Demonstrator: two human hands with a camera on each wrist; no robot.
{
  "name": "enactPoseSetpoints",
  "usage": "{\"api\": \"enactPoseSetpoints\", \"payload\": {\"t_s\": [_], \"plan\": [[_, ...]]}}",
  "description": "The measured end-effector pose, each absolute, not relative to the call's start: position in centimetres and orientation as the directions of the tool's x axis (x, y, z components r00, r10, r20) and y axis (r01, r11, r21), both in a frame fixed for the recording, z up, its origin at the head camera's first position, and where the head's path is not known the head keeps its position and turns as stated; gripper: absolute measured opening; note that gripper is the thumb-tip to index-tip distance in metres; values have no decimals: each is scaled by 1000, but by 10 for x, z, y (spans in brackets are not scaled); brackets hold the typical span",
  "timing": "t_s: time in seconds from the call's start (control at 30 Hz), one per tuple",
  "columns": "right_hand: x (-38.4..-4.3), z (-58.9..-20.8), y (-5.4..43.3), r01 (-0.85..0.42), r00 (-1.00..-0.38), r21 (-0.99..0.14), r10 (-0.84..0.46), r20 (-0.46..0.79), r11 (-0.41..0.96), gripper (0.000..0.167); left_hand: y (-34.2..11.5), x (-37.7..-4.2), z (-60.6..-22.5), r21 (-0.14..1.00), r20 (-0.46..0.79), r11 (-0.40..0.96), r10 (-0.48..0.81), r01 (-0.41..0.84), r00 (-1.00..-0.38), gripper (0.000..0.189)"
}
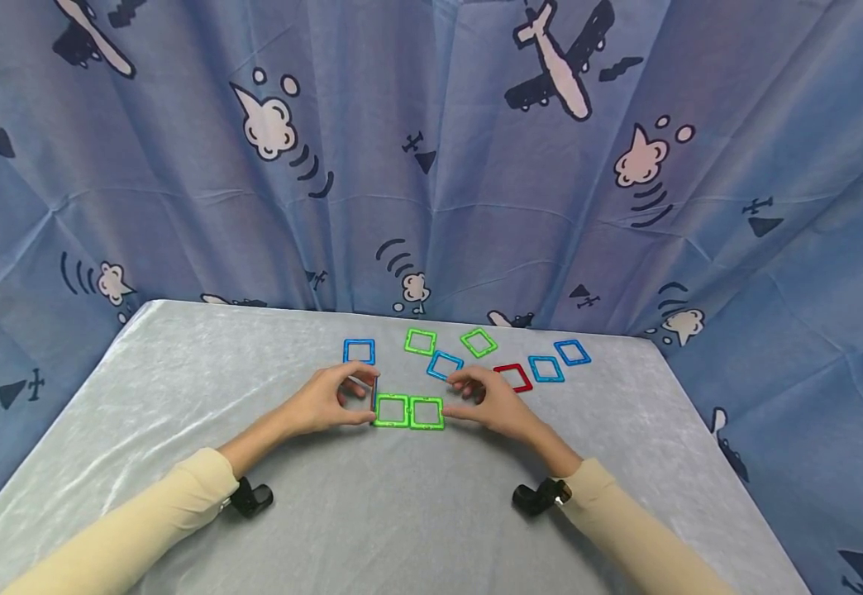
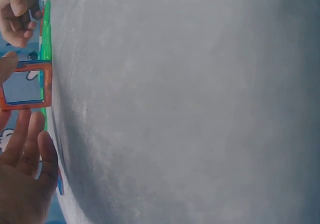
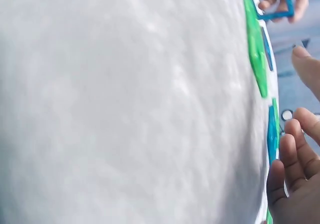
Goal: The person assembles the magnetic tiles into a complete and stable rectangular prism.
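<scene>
My left hand point(image 1: 327, 397) pinches an upright square frame tile between thumb and fingers, at the left edge of two green square tiles. Its face is red-orange point(image 2: 48, 86) in the left wrist view; from the right wrist the side seen is blue point(image 3: 277, 16), so two tiles may lie together. The left green tile point(image 1: 393, 397) and right green tile point(image 1: 427, 427) lie flat, edge to edge. Beside the right one is my right hand point(image 1: 498, 405), thumb and fingers apart with nothing between them; whether the thumb touches the tile I cannot tell.
Behind the hands lie loose tiles: a blue one point(image 1: 359, 340), two green ones point(image 1: 421, 332) point(image 1: 479, 331), a tilted blue one point(image 1: 435, 354), a red one point(image 1: 524, 378) and two more blue ones point(image 1: 546, 380) point(image 1: 573, 342). A patterned curtain point(image 1: 431, 207) hangs behind the cloth-covered table point(image 1: 372, 529).
</scene>
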State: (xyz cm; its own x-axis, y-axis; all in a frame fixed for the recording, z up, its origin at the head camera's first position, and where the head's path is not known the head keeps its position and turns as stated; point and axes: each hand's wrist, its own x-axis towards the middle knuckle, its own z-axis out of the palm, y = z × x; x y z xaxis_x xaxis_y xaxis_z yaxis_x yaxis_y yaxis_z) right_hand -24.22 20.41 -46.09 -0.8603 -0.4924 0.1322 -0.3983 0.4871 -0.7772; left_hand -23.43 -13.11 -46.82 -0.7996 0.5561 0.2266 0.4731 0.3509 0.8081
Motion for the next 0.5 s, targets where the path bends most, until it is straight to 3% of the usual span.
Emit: {"api": "enactPoseSetpoints", "payload": {"t_s": [0.5], "plan": [[-262, -468, 219, -388, -897, -782, -395, 198, 488, 40, -131, -234, -468, 808, 220, 356, 559, 470, -800, 62]]}}
